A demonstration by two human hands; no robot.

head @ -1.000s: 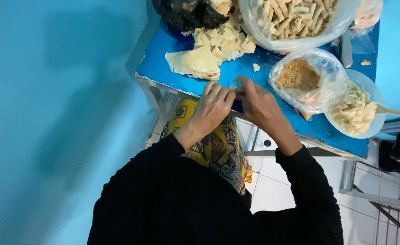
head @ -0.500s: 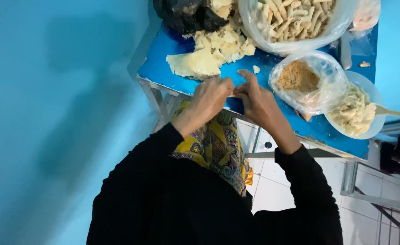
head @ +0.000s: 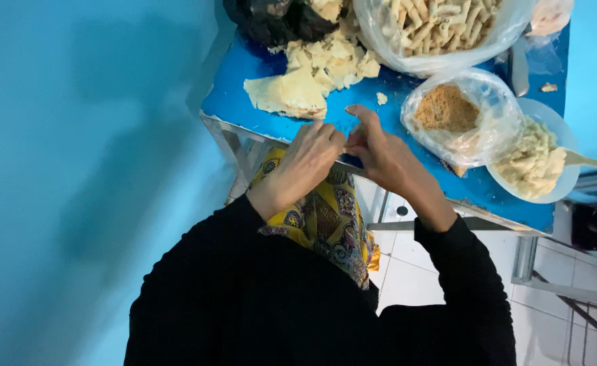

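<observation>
1. Left hand (head: 306, 161) and right hand (head: 379, 152) meet fingertip to fingertip at the blue worktop (head: 244, 88) edge, pinching something small (item hidden).
2. Pale dough sheets (head: 312, 78) lie just beyond.

Two hands, the left hand (head: 306, 163) and right hand (head: 384, 157), are meeting fingertip to fingertip at the table (head: 258, 74) edge. Beyond them, two clear bags (head: 478, 125) (head: 440, 30), one black bag (head: 271, 20), one wrapper pile (head: 315, 78) and, right, one bowl (head: 539, 159) are sitting.
</observation>
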